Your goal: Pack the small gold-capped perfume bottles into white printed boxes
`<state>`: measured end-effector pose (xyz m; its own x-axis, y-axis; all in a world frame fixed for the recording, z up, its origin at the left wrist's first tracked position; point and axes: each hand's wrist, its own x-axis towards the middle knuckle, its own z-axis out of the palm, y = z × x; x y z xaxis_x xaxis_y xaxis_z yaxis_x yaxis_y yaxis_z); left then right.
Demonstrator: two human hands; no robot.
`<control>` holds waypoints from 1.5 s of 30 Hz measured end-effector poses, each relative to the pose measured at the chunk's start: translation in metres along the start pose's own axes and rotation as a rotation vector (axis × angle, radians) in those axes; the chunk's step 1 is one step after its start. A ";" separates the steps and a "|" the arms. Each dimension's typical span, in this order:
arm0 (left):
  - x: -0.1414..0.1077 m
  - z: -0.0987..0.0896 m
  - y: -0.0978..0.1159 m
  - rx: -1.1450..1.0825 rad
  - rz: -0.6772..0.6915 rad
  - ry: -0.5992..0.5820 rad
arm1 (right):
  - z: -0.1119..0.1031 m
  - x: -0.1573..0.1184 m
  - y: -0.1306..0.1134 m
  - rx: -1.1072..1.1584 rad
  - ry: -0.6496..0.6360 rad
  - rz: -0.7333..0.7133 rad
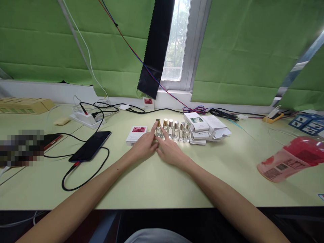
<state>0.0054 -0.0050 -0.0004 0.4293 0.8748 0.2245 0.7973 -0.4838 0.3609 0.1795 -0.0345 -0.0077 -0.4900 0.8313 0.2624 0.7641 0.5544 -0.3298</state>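
Observation:
A small glass perfume bottle [158,130] with a gold cap stands upright on the table between my two hands. My left hand [144,145] has its index finger against the bottle's left side, its other fingers curled. From the right, my right hand [170,150] presses its fingers to the same bottle, near its base. To the right, several similar bottles [176,131] with gold or silver caps stand in a close row. A white box [136,134] with a red flower picture lies just left of my left hand. White boxes [199,125] are piled beyond the row's right end.
A phone [90,146] with a looped black cable lies at left, near a white power strip [86,119]. A red and pink cup [291,158] lies tilted at right. Black cables [222,114] run along the wall, and another small box [148,103] leans there.

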 end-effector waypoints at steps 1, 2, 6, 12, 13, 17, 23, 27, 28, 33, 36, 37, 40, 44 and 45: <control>0.000 0.000 0.000 0.006 0.007 0.000 | 0.000 0.000 0.000 0.000 -0.002 -0.001; 0.000 0.000 0.001 0.008 0.015 0.000 | -0.001 0.000 0.000 0.000 -0.003 -0.002; 0.000 0.000 0.001 0.005 0.029 0.000 | -0.001 0.000 0.000 -0.005 -0.002 -0.004; 0.000 0.000 0.002 0.012 0.018 -0.010 | 0.001 -0.001 0.001 0.001 0.006 -0.014; 0.000 -0.001 0.002 0.011 0.019 -0.010 | 0.001 -0.001 0.001 0.005 0.008 -0.015; 0.001 0.000 0.001 0.020 0.012 -0.008 | 0.001 -0.001 0.001 0.019 0.004 -0.024; 0.001 0.002 0.000 0.030 0.022 0.007 | 0.000 -0.001 0.001 0.024 -0.001 -0.018; 0.001 0.002 -0.001 0.024 0.030 0.023 | -0.001 0.000 0.000 0.023 -0.001 -0.013; 0.001 0.003 -0.001 0.022 0.030 0.025 | -0.001 0.000 0.000 0.024 -0.001 -0.013; 0.001 0.004 -0.002 0.041 0.029 0.026 | -0.001 -0.001 -0.001 0.024 -0.002 -0.010; 0.001 0.004 -0.002 0.046 0.034 0.023 | -0.002 -0.001 -0.001 0.022 -0.003 -0.004; 0.001 0.004 -0.002 0.046 0.036 0.021 | -0.001 -0.001 -0.001 0.021 -0.004 -0.003; 0.001 0.003 -0.001 0.053 0.040 0.024 | 0.000 0.000 0.000 0.018 0.004 -0.005; 0.001 0.003 -0.001 0.043 0.045 0.030 | 0.002 0.000 0.001 0.018 0.018 -0.016; 0.001 0.003 -0.001 0.038 0.046 0.029 | 0.002 0.000 0.001 0.016 0.019 -0.018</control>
<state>0.0066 -0.0038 -0.0032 0.4540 0.8503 0.2662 0.7927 -0.5218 0.3151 0.1794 -0.0334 -0.0099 -0.4950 0.8205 0.2857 0.7486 0.5697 -0.3391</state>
